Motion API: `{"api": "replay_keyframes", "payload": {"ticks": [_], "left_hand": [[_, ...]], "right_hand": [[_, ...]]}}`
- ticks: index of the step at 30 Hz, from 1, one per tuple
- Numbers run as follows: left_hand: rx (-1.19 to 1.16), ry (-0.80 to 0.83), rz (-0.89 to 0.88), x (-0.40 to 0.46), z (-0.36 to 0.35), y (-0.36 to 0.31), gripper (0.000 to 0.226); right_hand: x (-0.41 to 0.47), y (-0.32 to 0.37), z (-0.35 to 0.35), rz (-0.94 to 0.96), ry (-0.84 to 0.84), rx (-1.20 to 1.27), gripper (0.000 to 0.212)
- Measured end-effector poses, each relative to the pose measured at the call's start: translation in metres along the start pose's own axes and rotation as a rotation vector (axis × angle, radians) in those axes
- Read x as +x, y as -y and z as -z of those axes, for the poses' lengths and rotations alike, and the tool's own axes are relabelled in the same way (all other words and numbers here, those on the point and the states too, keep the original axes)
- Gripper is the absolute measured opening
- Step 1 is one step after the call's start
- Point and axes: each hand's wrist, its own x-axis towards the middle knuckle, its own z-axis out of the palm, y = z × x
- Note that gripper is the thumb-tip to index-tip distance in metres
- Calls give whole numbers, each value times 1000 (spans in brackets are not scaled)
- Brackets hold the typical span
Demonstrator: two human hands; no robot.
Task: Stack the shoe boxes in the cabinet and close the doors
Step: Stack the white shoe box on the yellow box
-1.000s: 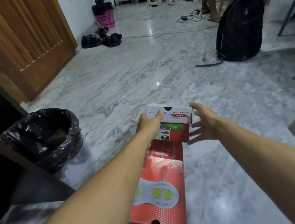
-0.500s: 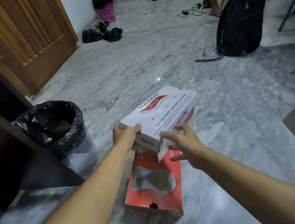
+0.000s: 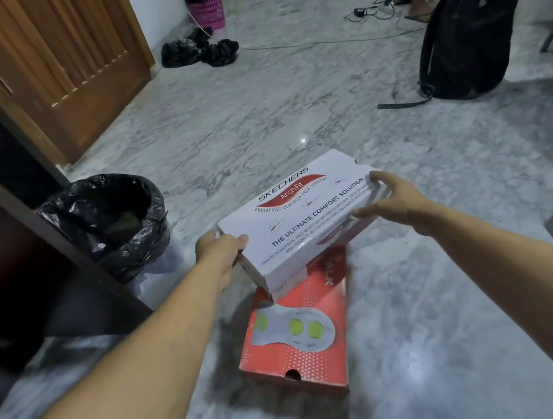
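A white Skechers shoe box (image 3: 298, 213) is lifted and tilted above a red shoe box (image 3: 299, 330) that lies flat on the marble floor. My left hand (image 3: 220, 253) grips the white box at its near left corner. My right hand (image 3: 393, 199) holds its far right side, fingers spread along the edge. The dark cabinet (image 3: 0, 213) stands open at the left; its inside is dark and I cannot see its shelves.
A bin with a black liner (image 3: 111, 221) sits next to the cabinet. A wooden door (image 3: 55, 62) is behind it. A black backpack (image 3: 468, 32), cables, black bags and a person's legs are farther back on the floor.
The white box has come up off the red box and turned sideways. My right hand moved from the near edge to the far right side.
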Motion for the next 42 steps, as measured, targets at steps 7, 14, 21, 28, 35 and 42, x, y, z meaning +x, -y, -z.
{"api": "replay_keyframes", "payload": {"ticks": [7,14,21,28,35,42], "left_hand": [[111,-188,-127,-45,3,6,41],[144,9,-381,-96,25,-26,68],[296,-2,-589,-156,67,-81,77],[474,-68,-744,-239,124,-125,93],[444,-113,-856,-316,189,-144,83],[417,-257,-958,-388,273,-169,75]], "right_hand": [[-21,-18,3,104,-142,-79,62],[-61,11,30,197,-291,36,57],[-127,79,75,404,-375,-13,56],[-204,137,108,543,-378,-5,61],[-283,188,120,676,-404,10,60],[-346,257,107,840,-384,70,61]]}}
